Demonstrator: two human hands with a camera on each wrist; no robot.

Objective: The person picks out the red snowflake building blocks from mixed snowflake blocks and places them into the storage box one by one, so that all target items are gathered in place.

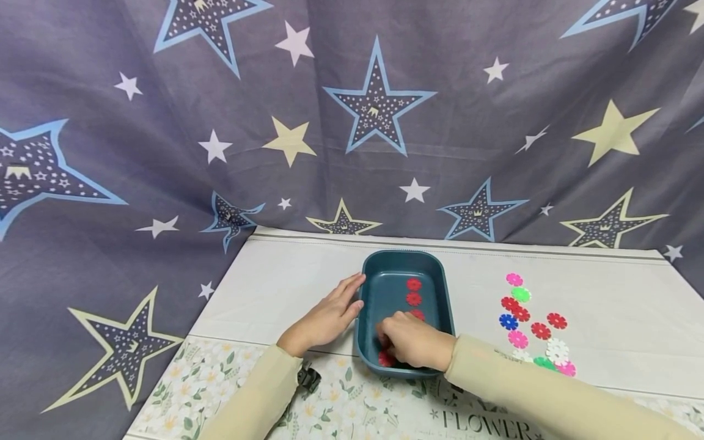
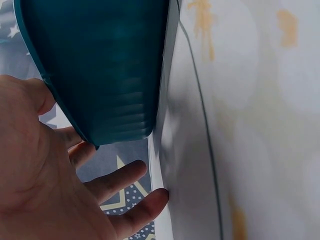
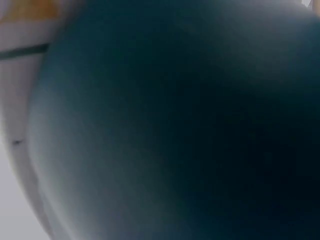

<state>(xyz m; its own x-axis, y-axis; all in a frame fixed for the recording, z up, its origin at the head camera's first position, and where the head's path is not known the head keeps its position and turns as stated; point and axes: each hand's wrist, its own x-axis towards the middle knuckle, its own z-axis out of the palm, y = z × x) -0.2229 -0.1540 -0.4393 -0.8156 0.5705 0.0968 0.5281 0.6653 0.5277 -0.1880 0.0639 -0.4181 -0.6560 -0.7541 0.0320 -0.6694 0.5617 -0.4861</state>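
Note:
A dark teal tray (image 1: 370, 269) stands on the table, with several red flower-shaped discs (image 1: 414, 299) inside, some in a line along its right side. My left hand (image 1: 327, 318) touches the tray's left side with loosely extended fingers; the left wrist view shows the thumb and two fingers against the tray rim (image 2: 70, 117). Inside the tray's near part, my right hand (image 1: 412, 339) reaches down with bent fingers, close to a red disc (image 1: 387, 359) at the near left. Its fingertips are hidden, so whether they pinch a disc cannot be seen. The blurred tray wall (image 3: 125, 125) fills the right wrist view.
Right of the tray lie loose flower-shaped discs: red (image 1: 557, 321), blue (image 1: 508, 321), pink (image 1: 517, 339), green (image 1: 521, 295) and white (image 1: 558, 350). A floral cloth (image 1: 341, 403) covers the near table. A star-patterned curtain (image 1: 467, 140) hangs behind and at the left.

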